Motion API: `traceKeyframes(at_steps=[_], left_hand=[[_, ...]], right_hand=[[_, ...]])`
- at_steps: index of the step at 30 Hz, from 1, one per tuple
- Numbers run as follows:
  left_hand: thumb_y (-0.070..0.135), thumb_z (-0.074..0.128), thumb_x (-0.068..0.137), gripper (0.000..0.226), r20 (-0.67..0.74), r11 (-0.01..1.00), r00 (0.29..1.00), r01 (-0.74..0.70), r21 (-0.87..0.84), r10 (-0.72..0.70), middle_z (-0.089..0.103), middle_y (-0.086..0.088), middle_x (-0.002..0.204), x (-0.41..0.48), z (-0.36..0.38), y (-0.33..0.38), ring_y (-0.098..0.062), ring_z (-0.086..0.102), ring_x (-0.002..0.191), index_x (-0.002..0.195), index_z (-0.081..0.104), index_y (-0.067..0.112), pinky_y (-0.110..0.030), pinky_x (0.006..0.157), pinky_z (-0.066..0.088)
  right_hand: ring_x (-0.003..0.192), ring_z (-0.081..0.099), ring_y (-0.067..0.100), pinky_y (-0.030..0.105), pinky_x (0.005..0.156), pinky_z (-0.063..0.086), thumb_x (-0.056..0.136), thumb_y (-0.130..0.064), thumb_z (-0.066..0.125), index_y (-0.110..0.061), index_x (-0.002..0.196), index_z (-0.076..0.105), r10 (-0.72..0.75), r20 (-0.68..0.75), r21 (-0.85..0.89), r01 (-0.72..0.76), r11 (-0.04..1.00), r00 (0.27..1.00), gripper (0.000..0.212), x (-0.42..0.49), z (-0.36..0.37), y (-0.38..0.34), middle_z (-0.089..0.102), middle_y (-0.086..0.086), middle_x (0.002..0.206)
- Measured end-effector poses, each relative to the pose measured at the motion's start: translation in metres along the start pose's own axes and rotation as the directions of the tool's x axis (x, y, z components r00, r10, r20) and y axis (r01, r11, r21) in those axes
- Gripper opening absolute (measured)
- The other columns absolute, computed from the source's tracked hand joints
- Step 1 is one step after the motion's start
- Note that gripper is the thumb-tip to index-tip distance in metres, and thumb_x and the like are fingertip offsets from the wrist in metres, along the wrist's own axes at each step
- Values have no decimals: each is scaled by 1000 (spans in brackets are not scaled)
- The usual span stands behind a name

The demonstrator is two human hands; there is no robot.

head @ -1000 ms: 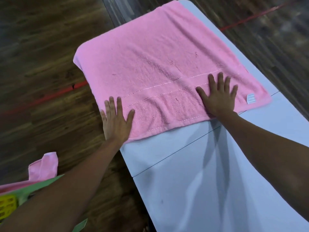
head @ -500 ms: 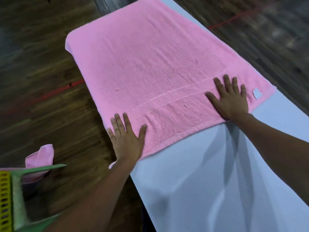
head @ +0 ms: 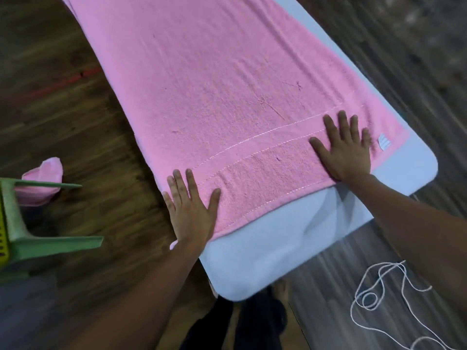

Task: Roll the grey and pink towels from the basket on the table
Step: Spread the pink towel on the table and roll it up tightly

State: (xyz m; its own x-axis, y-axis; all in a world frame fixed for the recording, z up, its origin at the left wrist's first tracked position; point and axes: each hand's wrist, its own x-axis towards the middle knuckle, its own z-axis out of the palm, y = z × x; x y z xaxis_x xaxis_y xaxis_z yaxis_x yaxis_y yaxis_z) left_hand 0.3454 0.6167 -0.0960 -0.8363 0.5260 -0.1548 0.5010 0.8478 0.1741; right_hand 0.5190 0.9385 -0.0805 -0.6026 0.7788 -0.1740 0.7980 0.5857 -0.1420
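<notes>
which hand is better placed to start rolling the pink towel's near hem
Left, marginally: the left hand lies flat on the pink towel at its near corner. The right hand also rests at the hem, but inboard of its corner.

Pink towel (head: 227, 97), pale-blue table (head: 278, 248)

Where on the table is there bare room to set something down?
Free: the table strip between the pink towel and the near edge, plus the corner right of the label. Crowded: the towel covers most beyond, with left hand and right hand flat on its hem.
</notes>
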Motion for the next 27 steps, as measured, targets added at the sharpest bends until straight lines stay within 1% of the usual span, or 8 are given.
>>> traceKeyframes(at_steps=[3, 10, 14, 18, 20, 22, 25, 27], left_hand=[[71, 17, 94, 84, 16, 1000, 1000, 18, -10, -17, -10, -10, 162, -47, 6, 10, -25, -14, 148, 155, -5, 17, -48, 120, 0], [71, 15, 92, 84, 41, 998, 998, 53, -25, -52, -14, -8, 161, -117, 20, 24, -24, -17, 147, 154, -7, 18, -47, 120, -2], [69, 20, 94, 82, 41, 997, 997, 65, -47, -63, -18, -5, 161, -121, 21, 28, -22, -19, 147, 154, -9, 21, -47, 120, -1], [69, 21, 93, 83, 116, 996, 991, 79, -49, -73, -21, -4, 160, -117, 11, 30, -21, -21, 146, 154, -9, 22, -49, 120, -4], [66, 27, 94, 81, 117, 994, 988, 104, -37, -99, -12, -6, 162, -115, 3, 33, -24, -12, 148, 155, -1, 20, -49, 119, -5], [55, 40, 96, 73, 87, 990, 989, 129, -59, -123, 9, -11, 161, -107, -10, 40, -30, 6, 148, 153, 18, 15, -50, 118, -1], [31, 56, 93, 52, 12, 983, 996, 93, -160, -92, 41, -14, 147, -92, -27, 58, -33, 36, 136, 139, 45, 10, -52, 118, 16], [23, 58, 92, 38, -8, 957, 998, 61, -285, -66, 55, -13, 134, -84, -37, 77, -33, 48, 123, 127, 57, 9, -49, 110, 31]], right_hand=[[148, -15, 21, 51, 119, -5, 90, -78, 10, -40, 153, -3, -13, 24, 14, 12, 1000, 1000, 74, -34, 2, 23, -13, -4, 162], [149, -10, 24, 52, 119, -3, 91, -77, 12, -36, 154, 3, -27, 27, 10, 27, 1000, 999, 76, -79, 7, 59, -6, -2, 163], [148, -15, 24, 50, 118, -9, 89, -78, 9, -36, 154, -1, -65, 63, 8, 64, 998, 996, 78, -73, 9, 64, -12, -2, 162], [148, -15, 26, 53, 118, -8, 90, -75, 15, -33, 154, -1, -67, 147, 36, 62, 997, 987, 78, -66, 2, 65, -13, 0, 162], [149, -8, 29, 55, 117, -6, 93, -70, 23, -29, 155, 6, -54, 155, 42, 48, 998, 986, 76, -65, -6, 60, -6, 3, 163], [148, 6, 32, 56, 116, -1, 94, -61, 35, -24, 152, 19, -43, 129, 64, 35, 997, 991, 70, -64, -15, 52, 8, 8, 162], [133, 37, 35, 56, 113, 18, 89, -40, 52, -19, 131, 46, -74, 28, 134, 69, 989, 997, 47, -63, -27, 39, 42, 12, 144], [118, 51, 36, 50, 105, 35, 89, -31, 55, -17, 121, 58, -51, 0, 228, 49, 972, 999, 36, -64, -39, 35, 56, 12, 129]])
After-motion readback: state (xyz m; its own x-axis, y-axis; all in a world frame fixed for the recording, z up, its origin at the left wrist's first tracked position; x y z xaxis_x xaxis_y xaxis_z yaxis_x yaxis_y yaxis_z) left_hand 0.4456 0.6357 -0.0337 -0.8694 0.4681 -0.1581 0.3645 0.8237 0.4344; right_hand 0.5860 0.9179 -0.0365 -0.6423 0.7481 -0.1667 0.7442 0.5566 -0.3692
